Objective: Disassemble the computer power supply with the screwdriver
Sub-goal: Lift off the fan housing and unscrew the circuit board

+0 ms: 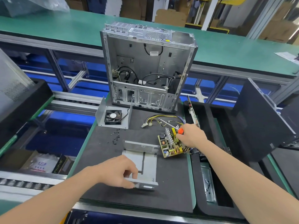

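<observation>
Grey sheet-metal power supply casing (148,160) lies open on the black-padded worktop (105,159), well in front of the upright computer case (145,65). The left hand (118,172) has its fingers curled over the casing's near wall. Closer to the computer case, off its front right corner, the right hand (191,136) has its fingers wrapped round the orange handle of the screwdriver (169,125) and rests on the bare circuit board (169,146), whose wires (161,120) trail toward the computer case.
</observation>
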The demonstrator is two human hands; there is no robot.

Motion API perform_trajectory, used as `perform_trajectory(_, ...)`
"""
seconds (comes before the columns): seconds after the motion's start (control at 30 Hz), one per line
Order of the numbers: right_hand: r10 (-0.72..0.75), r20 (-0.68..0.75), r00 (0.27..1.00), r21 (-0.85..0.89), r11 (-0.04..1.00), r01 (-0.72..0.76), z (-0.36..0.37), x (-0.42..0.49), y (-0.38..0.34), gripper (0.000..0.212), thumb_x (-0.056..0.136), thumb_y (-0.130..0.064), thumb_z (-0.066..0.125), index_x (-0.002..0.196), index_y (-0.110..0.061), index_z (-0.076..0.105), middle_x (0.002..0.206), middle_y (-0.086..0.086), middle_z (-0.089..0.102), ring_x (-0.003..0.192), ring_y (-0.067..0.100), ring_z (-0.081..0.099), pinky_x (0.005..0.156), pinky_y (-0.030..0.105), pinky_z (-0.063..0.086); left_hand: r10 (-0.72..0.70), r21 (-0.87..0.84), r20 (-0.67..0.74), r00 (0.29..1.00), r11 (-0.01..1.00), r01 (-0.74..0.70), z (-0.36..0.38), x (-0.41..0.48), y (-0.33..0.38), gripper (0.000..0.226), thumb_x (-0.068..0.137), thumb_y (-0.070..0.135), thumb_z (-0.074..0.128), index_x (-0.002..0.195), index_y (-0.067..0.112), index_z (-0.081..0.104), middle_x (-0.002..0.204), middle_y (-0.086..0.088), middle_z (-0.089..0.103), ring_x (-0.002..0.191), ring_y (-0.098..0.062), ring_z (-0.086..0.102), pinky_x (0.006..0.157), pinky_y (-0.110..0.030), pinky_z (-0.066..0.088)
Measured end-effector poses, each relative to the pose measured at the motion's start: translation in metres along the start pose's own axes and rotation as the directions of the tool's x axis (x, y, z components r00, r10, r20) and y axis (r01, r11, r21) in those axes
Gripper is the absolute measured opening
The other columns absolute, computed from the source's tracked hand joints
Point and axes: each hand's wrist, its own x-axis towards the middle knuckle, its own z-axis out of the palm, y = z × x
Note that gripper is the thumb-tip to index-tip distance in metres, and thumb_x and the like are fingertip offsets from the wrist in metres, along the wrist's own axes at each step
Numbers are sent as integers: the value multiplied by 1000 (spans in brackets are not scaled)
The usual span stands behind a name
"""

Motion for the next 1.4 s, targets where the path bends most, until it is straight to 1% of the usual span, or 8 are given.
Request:
perform_trajectory(0.17, 28, -48, 998, 49, 998, -25, 3, 13, -19, 24, 90, -35, 58, 76, -15, 55, 73, 3, 64, 67, 23, 64, 63, 35, 55, -45, -65, -154, 987, 997, 35, -2, 4, 2, 30, 90, 66, 58, 86, 40, 71, 78, 12, 66, 73, -10, 60, 68, -32, 52)
perform_trajectory(0.27, 39, -59, 998, 117, 993, -32, 6, 23, -29, 29, 90, -31, 58, 67, -17, 47, 64, 1, 57, 58, 21, 58, 53, 30, 47, -26, -26, -493, 870, 1000, 15, -7, 17, 1, 21, 96, 49, 56, 87, 35, 69, 77, 17, 63, 77, -4, 58, 71, -28, 50)
perform_trajectory(0.37, 54, -58, 997, 156, 987, -44, 9, 32, -38, 33, 91, -31, 58, 63, -18, 46, 62, 2, 56, 57, 22, 55, 50, 29, 42, -7, -5, -662, 749, 1000, 5, -22, 41, 0, 12, 98, 34, 62, 105, 31, 71, 96, 19, 64, 95, -1, 56, 88, -22, 44)
perform_trajectory(0.5, 93, -25, 995, 212, 973, -86, 16, 42, -45, 27, 92, -33, 59, 72, -17, 53, 68, 2, 59, 62, 22, 59, 59, 34, 51, -129, -30, -525, 842, 991, 133, -45, 70, -3, 41, 93, 50, 60, 128, 30, 61, 124, 15, 61, 117, -5, 56, 103, -28, 44)
perform_trajectory(0.67, 126, -14, 992, 263, 958, -118, 26, 53, -39, 30, 91, -32, 59, 67, -18, 47, 64, -1, 54, 56, 20, 51, 52, 28, 39, -223, 9, -347, 911, 970, 241, -44, 88, -9, 43, 86, 66, 53, 119, 41, 59, 114, 21, 65, 106, -3, 61, 89, -33, 53)
perform_trajectory(0.9, 106, 11, 994, 343, 934, -103, 31, 53, -28, 32, 93, -30, 61, 69, -16, 46, 60, 0, 48, 55, 21, 48, 54, 30, 41, -149, 49, -313, 938, 984, 173, -38, 90, -8, 36, 93, 65, 51, 116, 41, 62, 110, 22, 67, 104, 1, 62, 84, -30, 50)
perform_trajectory(1.13, 109, -149, 983, 377, 925, -45, 30, 30, -31, 27, 92, -39, 66, 91, -18, 50, 78, 1, 63, 67, 21, 64, 53, 32, 48, -34, 212, -299, 954, 972, 101, -42, 74, 13, 51, 90, 71, 49, 125, 36, 57, 120, 18, 64, 111, -5, 60, 87, -27, 45)
perform_trajectory(1.4, -101, -40, 994, 479, 871, 107, 30, -21, -32, 13, 84, -28, 72, 83, -25, 60, 82, -5, 65, 75, 18, 63, 58, 26, 45, -41, 361, -142, 989, 928, 90, -17, 47, 30, 133, 56, 105, 48, 160, 28, 15, 148, 11, 27, 142, -15, 26, 122, -43, 18)
